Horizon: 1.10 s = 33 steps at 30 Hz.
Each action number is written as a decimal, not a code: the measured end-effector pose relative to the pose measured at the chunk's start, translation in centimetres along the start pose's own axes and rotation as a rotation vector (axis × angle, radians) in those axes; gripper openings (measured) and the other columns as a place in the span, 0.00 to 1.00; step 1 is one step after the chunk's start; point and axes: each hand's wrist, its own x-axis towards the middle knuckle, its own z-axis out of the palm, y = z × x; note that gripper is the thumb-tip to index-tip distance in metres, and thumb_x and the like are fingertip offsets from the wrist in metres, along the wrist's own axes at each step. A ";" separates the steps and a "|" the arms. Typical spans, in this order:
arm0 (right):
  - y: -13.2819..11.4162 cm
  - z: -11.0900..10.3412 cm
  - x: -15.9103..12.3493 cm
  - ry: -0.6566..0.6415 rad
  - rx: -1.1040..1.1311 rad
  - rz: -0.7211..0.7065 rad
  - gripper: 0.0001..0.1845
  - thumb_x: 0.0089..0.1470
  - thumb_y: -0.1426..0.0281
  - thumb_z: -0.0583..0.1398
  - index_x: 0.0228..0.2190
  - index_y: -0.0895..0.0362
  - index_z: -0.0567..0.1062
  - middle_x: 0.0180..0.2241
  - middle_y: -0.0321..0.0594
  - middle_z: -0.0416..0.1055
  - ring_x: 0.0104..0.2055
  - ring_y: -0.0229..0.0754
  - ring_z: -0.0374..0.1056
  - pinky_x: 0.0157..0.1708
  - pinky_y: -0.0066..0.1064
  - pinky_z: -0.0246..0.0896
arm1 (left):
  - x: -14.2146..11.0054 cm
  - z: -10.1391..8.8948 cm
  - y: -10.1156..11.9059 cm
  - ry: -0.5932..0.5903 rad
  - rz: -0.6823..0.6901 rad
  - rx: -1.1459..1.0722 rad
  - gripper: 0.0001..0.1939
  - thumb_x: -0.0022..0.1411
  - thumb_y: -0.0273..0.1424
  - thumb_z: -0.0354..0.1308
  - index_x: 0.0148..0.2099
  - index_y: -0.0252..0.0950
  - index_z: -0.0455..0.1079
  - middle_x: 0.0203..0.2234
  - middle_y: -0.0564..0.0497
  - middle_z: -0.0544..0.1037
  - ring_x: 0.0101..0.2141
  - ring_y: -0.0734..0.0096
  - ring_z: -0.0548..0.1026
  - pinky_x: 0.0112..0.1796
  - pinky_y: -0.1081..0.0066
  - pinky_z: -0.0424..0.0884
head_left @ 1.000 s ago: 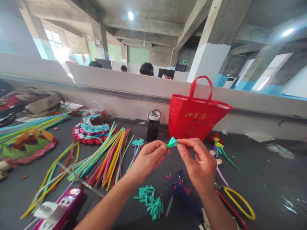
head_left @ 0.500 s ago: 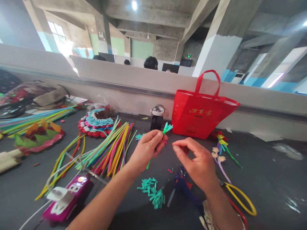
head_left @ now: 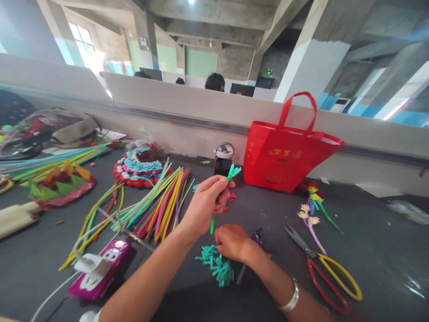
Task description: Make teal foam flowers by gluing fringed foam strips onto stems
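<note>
Left hand [head_left: 212, 201] pinching the stem of a small green flower [head_left: 233, 171] between thumb and fingers, raised mid-scene above bench [head_left: 375, 255]; stem end sticks out below. Right hand [head_left: 233, 241] lower and nearer, at the far edge of a pile of short teal pieces [head_left: 221, 270]; fingertips hidden, can't tell if pinching. Scissors [head_left: 314, 255] at right, blades slightly apart. Red bag [head_left: 291, 156] far right of flower. Colored stem bundle [head_left: 164, 203] left. Purple power strip [head_left: 104, 270] near left.
</note>
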 end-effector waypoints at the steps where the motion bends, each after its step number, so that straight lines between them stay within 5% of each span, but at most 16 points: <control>1: -0.1 0.1 0.0 -0.015 -0.012 -0.005 0.11 0.47 0.77 0.60 0.31 0.55 0.82 0.36 0.45 0.83 0.41 0.48 0.78 0.33 0.29 0.62 | 0.0 0.0 0.0 -0.003 -0.009 -0.001 0.11 0.62 0.36 0.58 0.35 0.33 0.70 0.17 0.60 0.57 0.16 0.84 0.49 0.17 0.78 0.42; 12: 0.7 -0.3 -0.4 -0.049 0.063 -0.140 0.16 0.47 0.77 0.58 0.37 0.53 0.81 0.39 0.41 0.82 0.40 0.43 0.77 0.31 0.26 0.56 | -0.1 -0.1 -0.1 -0.071 -0.081 -0.056 0.08 0.63 0.33 0.57 0.34 0.34 0.68 0.16 0.61 0.56 0.15 0.85 0.48 0.17 0.77 0.41; 17: 0.8 -0.7 -0.7 -0.078 0.138 -0.192 0.11 0.45 0.76 0.58 0.28 0.53 0.80 0.30 0.35 0.80 0.32 0.37 0.72 0.26 0.25 0.50 | -0.1 -0.1 0.0 -0.080 -0.080 -0.055 0.09 0.63 0.34 0.57 0.34 0.34 0.68 0.16 0.61 0.56 0.15 0.85 0.48 0.17 0.78 0.41; 23: 1.1 -0.4 -0.6 -0.011 0.247 -0.203 0.09 0.42 0.74 0.60 0.29 0.54 0.77 0.27 0.31 0.75 0.26 0.34 0.63 0.22 0.23 0.46 | -0.3 0.1 0.1 -0.067 -0.071 0.003 0.09 0.62 0.35 0.57 0.34 0.34 0.67 0.16 0.61 0.57 0.16 0.84 0.48 0.17 0.77 0.40; 33: 1.5 -1.6 -1.8 0.019 0.513 -0.382 0.08 0.50 0.76 0.58 0.30 0.56 0.78 0.28 0.31 0.73 0.30 0.32 0.66 0.30 0.20 0.58 | -0.5 0.3 -0.2 -0.043 -0.021 0.123 0.09 0.62 0.36 0.57 0.33 0.35 0.66 0.16 0.61 0.57 0.17 0.82 0.48 0.18 0.75 0.41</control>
